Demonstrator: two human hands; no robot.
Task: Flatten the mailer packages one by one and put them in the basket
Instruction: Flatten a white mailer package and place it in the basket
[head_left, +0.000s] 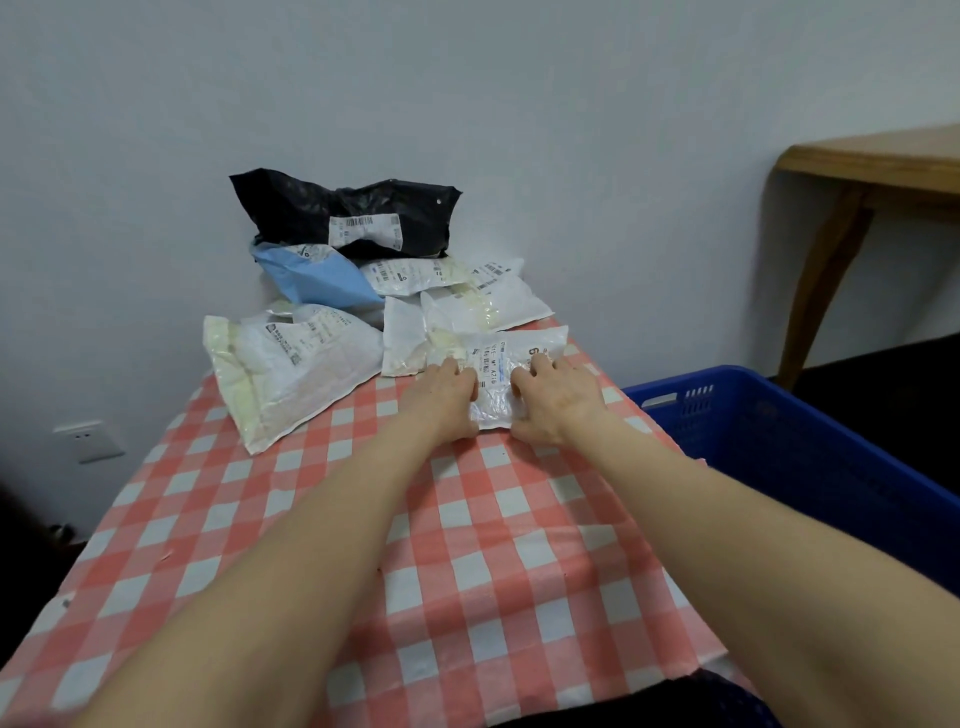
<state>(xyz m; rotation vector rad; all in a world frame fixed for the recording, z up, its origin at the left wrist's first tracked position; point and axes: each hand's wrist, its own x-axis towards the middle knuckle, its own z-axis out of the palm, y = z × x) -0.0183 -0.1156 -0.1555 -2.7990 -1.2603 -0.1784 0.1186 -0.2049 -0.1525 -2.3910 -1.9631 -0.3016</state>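
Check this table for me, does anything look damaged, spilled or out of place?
Nothing spilled. The crinkled white plastic mailer sits between the left hand and right hand. One oddity: the red-and-white checked tablecloth has small tears near its left edge. The blue plastic basket shows no mailers inside.

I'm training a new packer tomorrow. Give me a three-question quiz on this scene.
1. True or false: the blue basket stands to the left of the checked table.
2. Which mailer are the left hand and right hand pressing? A) the black mailer B) the light blue mailer C) the small white mailer nearest the person
3. Fill in: the black mailer lies at the ___ of the pile, against the wall.

Key: 1 false, it stands to the right; 2 C; 3 back.
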